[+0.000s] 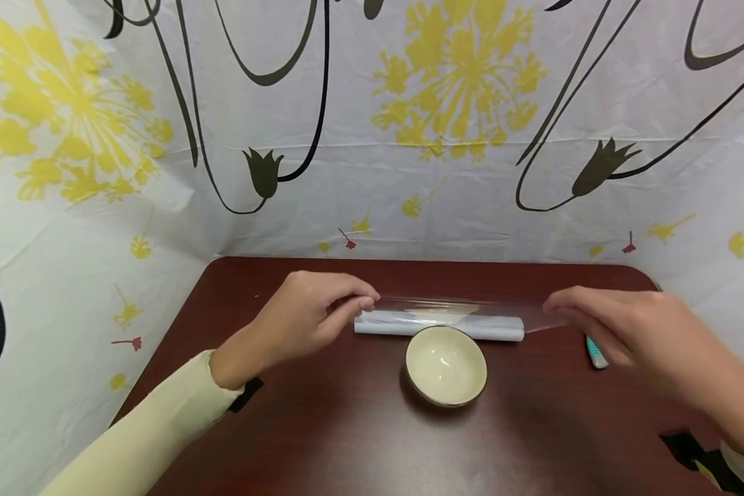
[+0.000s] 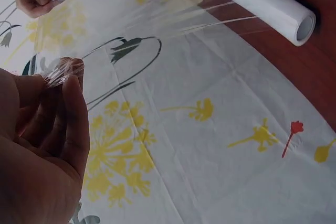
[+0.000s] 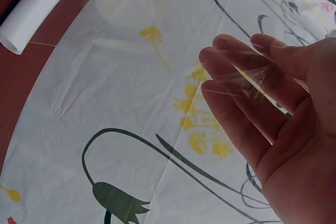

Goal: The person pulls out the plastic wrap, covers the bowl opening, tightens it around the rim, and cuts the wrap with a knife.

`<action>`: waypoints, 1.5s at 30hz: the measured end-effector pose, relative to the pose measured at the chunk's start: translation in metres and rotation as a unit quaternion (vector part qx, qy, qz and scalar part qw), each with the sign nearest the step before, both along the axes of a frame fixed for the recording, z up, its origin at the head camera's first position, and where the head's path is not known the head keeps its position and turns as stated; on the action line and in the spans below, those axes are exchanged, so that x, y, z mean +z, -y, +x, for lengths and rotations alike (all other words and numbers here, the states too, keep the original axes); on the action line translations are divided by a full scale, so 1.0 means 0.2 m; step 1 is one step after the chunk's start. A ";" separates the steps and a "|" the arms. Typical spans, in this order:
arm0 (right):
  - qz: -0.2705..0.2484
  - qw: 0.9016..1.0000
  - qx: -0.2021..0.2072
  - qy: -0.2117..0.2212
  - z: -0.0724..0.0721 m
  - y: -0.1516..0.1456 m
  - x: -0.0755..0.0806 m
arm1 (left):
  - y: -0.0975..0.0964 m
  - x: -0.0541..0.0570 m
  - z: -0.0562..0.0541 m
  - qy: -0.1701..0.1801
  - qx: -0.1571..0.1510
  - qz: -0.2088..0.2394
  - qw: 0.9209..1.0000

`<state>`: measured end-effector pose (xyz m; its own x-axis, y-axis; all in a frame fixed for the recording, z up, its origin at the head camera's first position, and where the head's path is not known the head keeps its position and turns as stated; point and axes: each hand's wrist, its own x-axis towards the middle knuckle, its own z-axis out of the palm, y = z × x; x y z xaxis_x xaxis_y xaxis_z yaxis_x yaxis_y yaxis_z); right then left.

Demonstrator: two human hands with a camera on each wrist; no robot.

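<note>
A roll of plastic wrap (image 1: 384, 322) lies across the table behind a cream bowl (image 1: 446, 365). From it a clear sheet of film (image 2: 152, 24) is drawn out, stretched between both hands. My left hand (image 1: 313, 310) pinches one corner of the film between thumb and fingers, the plastic bunched at the fingertips in the left wrist view. At the opposite corner my right hand (image 1: 632, 331) pinches the film between thumb and forefinger, the other fingers spread in the right wrist view. The bowl stands upright below the film, with nothing visible inside.
A small teal and white object (image 1: 596, 353) lies on the table beside the right hand, partly hidden by it. The dark red-brown table (image 1: 322, 441) backs onto a white cloth (image 1: 347, 186) printed with yellow flowers and dark stems.
</note>
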<state>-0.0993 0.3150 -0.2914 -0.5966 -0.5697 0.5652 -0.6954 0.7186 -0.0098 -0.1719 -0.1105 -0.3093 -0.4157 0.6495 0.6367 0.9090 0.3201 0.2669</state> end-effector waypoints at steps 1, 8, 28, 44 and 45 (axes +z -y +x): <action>0.000 1.000 0.000 0.000 0.02 0.01 0.00 | 0.00 -0.01 0.01 0.001 -0.004 0.001 1.000; -0.011 1.000 0.006 0.005 0.14 0.02 -0.07 | 0.03 -0.07 0.09 0.003 -0.035 0.011 0.999; -0.028 0.997 0.066 0.028 0.33 0.01 -0.36 | 0.08 -0.32 0.31 -0.006 -0.082 -0.036 0.996; -0.025 0.994 0.077 0.071 0.39 0.00 -0.57 | 0.08 -0.51 0.40 -0.007 -0.088 -0.060 0.994; -0.025 0.994 0.078 0.067 0.39 0.00 -0.58 | 0.08 -0.52 0.40 -0.007 -0.088 -0.063 0.994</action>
<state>-0.0221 0.3155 -0.4077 -0.5752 -0.6344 0.5164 -0.7882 0.5988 -0.1423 -0.0911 -0.1256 -0.4141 -0.2806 0.7865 0.5501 0.9572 0.1866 0.2214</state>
